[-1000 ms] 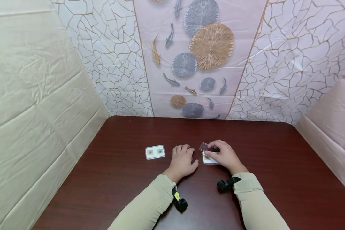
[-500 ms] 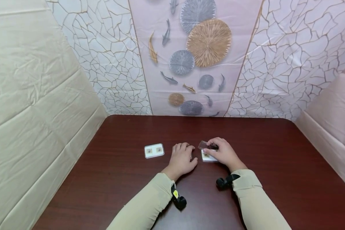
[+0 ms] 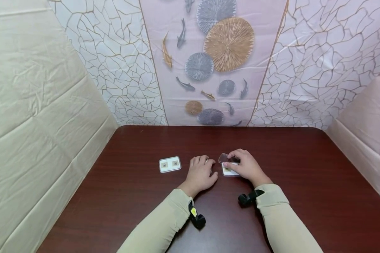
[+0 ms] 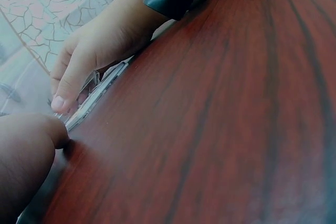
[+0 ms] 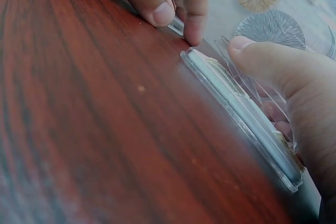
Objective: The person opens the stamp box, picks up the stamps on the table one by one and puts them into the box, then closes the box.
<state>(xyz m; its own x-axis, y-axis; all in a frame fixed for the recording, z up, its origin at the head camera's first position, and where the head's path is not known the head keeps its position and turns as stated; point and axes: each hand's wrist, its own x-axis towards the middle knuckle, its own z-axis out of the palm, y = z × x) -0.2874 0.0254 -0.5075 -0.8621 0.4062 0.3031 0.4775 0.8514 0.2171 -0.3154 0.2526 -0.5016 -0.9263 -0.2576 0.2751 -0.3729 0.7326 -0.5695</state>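
Observation:
My right hand (image 3: 248, 169) pinches a clear plastic lid (image 3: 223, 158) between thumb and fingers. It is tilted above a flat clear case with a white insert (image 3: 228, 172), partly hidden by the hand. Up close in the right wrist view, small tan pieces sit on this insert (image 5: 236, 109), and the lid stands apart from it along the near side. My left hand (image 3: 198, 176) lies low on the table, its fingers and thumb curved around a clear plastic piece (image 5: 177, 25). Most of that piece is hidden beneath the hand.
A second flat case (image 3: 170, 164), white inside with two small square tan pieces, lies left of my left hand. All of it rests on a dark red wooden table (image 3: 130, 196). Patterned cloth (image 3: 228, 63) hangs behind the table, with pale cloth at both sides.
The view has tipped slightly, so everything sits a little higher in the frame. Both hands stay nearly in place; the right still holds the lid over the case.

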